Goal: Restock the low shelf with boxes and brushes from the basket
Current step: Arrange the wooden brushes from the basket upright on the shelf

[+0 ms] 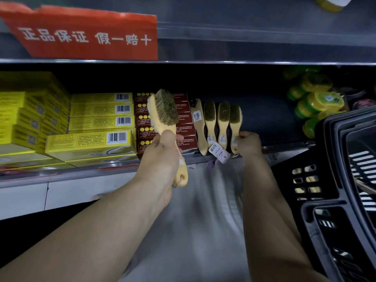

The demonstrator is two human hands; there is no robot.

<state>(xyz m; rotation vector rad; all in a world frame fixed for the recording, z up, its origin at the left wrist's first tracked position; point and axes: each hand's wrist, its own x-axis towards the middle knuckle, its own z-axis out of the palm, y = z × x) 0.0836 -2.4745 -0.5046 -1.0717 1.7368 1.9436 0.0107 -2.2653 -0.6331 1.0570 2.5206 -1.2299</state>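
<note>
Left hand [162,151] is gripping a wooden brush [165,127] by its handle, bristles up. Right hand [249,144] is pinching the end brush [236,127] of the shelf row beside the black basket [329,180].

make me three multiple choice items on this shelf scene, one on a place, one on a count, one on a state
1. Where is the black plastic basket?
A. right of the shelf
B. on the yellow boxes
C. left of the sign

2. How many wooden-handled bristle brushes lie on the low shelf?
A. one
B. four
C. seven

3. What is the left hand doing?
A. resting open
B. holding a wooden brush
C. gripping a box

Key: 1 A, it sits at the right edge. 2 B, four lie side by side beside the dark red boxes. 3 B, its fingers wrap the handle; the right hand pinches the rightmost shelf brush.
</note>
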